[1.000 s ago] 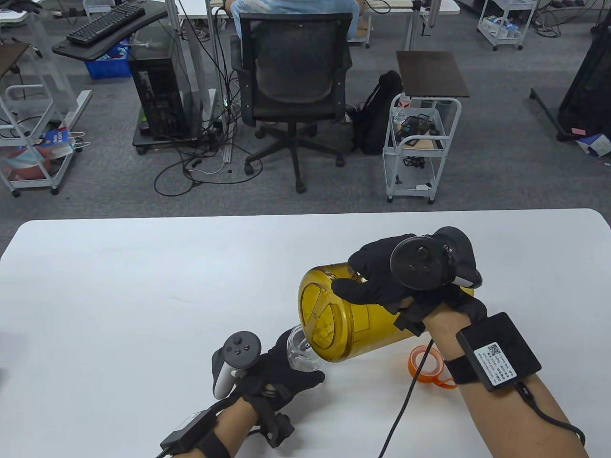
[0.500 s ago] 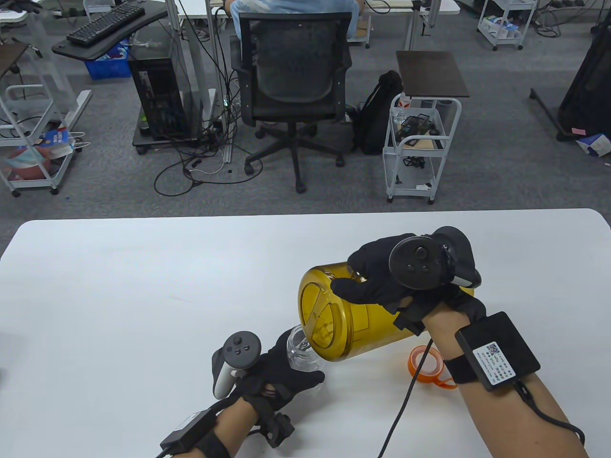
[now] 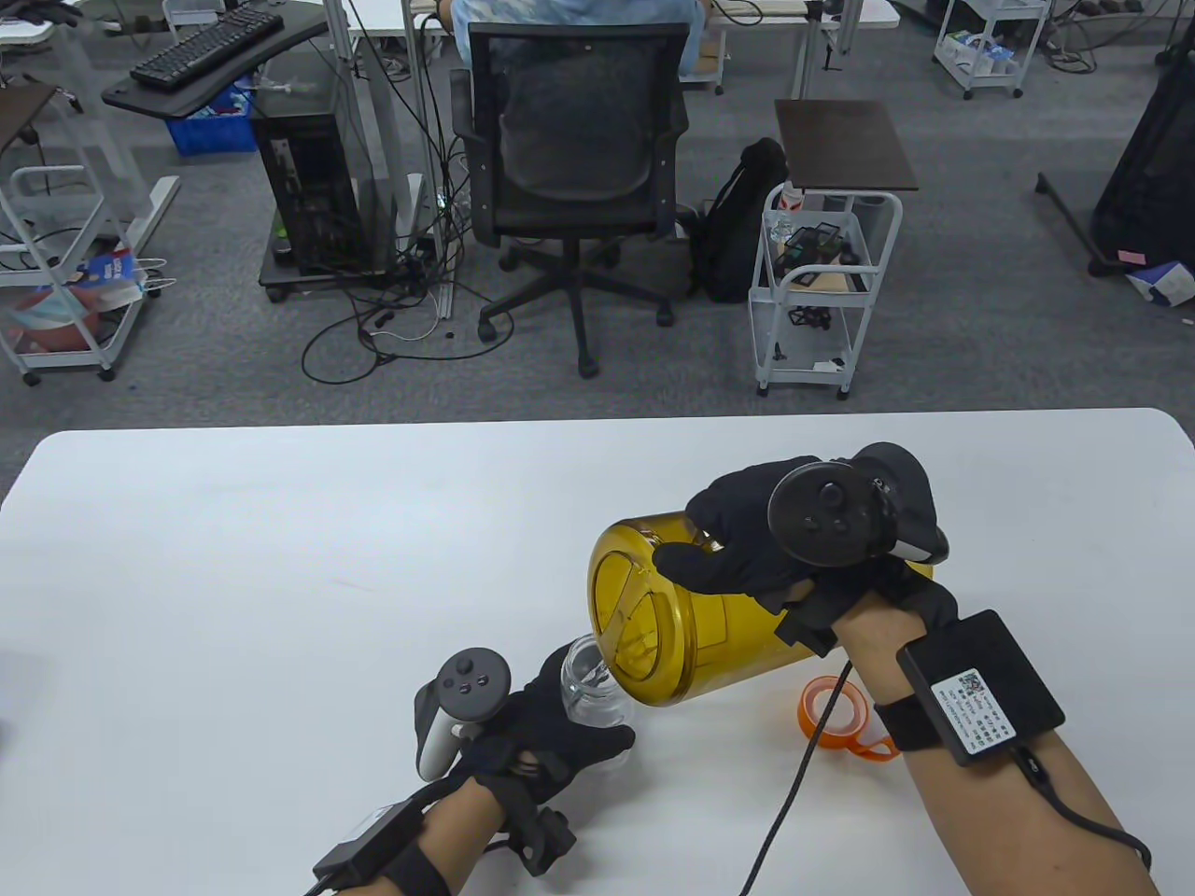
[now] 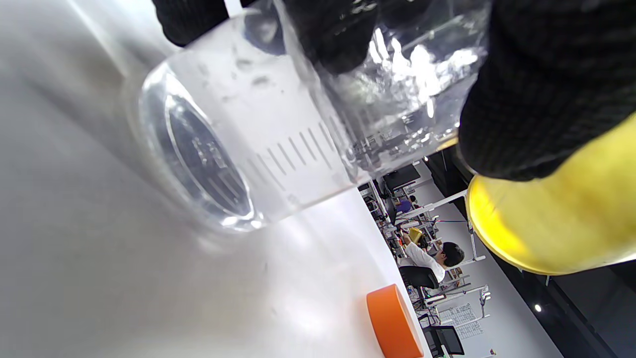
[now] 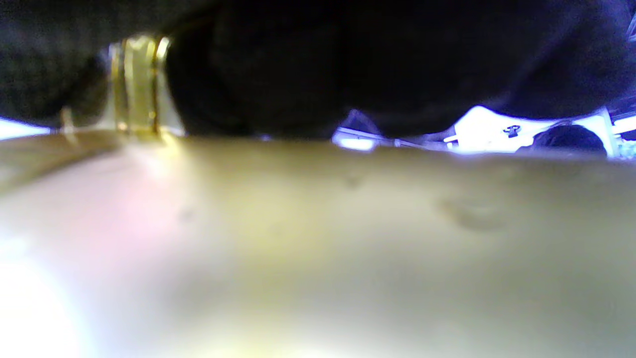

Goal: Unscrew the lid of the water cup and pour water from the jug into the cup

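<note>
While my right hand (image 3: 747,551) curls over the top of the jug (image 3: 691,616), thumb on its near side and fingers wrapped round the far side, my left hand (image 3: 551,728) grips the cup (image 3: 590,695) low on the white surface (image 3: 280,579), fingers and thumb closed around its clear wall. The jug sits between my hands, up and to the right of the cup, lifted off the surface. It lies tipped almost onto its side, long axis running from my right hand down toward the left, its amber lidded end facing left and toward me, with the lower rim just over the cup's open mouth. The cup stands upright on its base. In the left wrist view the cup (image 4: 258,129) shows graduation marks and bright churning water inside, with the jug's yellow edge (image 4: 556,219) hanging just beside it. An orange lid (image 3: 840,714) lies on the surface near my right wrist, under the jug's body.
</note>
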### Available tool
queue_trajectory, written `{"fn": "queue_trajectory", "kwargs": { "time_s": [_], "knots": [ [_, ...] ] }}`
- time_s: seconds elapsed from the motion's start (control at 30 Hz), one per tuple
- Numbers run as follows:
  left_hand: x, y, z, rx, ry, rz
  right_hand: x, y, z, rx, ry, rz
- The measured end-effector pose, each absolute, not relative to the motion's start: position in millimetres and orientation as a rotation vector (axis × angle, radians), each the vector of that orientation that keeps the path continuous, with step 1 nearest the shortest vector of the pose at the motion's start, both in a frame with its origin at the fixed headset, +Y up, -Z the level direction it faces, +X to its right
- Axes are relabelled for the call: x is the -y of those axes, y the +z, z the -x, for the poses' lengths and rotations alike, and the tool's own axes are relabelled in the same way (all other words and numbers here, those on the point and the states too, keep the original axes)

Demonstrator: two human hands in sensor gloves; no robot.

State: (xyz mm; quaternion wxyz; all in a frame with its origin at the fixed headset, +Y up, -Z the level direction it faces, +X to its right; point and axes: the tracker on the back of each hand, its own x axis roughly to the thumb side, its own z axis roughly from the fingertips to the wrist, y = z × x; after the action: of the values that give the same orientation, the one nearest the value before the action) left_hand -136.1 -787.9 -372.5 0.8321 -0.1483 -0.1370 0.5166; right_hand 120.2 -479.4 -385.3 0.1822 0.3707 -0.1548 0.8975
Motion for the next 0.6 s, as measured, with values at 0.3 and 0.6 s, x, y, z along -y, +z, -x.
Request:
{"fn": "queue_trajectory", "kwargs": {
  "time_s": [0.3, 0.6],
  "knots": [
    [788.1, -372.2, 136.1, 0.29, 1.095, 0.314, 478.8, -384.1, -119.0, 0.451, 2.539, -1.053],
    [788.2, -372.3, 136.1, 0.29, 1.094, 0.314, 478.5, -383.9, -117.8, 0.451, 2.543, -1.057]
  ]
}}
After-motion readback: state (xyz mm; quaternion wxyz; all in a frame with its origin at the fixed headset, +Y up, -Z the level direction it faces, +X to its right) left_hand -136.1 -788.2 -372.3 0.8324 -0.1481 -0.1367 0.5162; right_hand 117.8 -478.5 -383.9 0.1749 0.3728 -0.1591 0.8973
